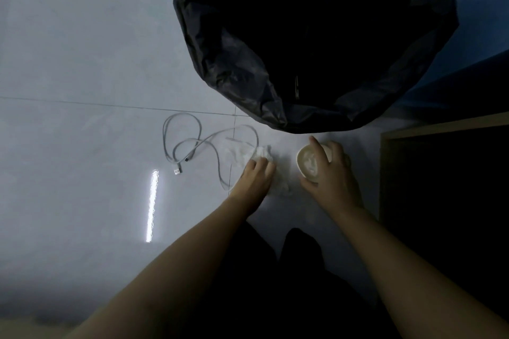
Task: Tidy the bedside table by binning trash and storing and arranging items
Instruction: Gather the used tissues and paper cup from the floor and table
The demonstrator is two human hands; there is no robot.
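A white paper cup (308,162) with crumpled tissue inside lies tipped on the pale tiled floor, and my right hand (327,170) grips it by the rim and side. Left of it lies crumpled white tissue (248,154); my left hand (254,176) rests on top of it with curled fingers gripping the paper. A white USB cable (190,143) lies in loose loops on the floor further left, one strand running under my left wrist. A bin lined with a black bag (234,49) stands wide open just beyond both hands.
A dark wooden bedside cabinet (429,129) stands at the right, close to my right hand. A blue wall (484,8) rises behind the bin. My dark-clothed legs (275,270) fill the lower middle. A bright light reflection (153,203) streaks the floor at left.
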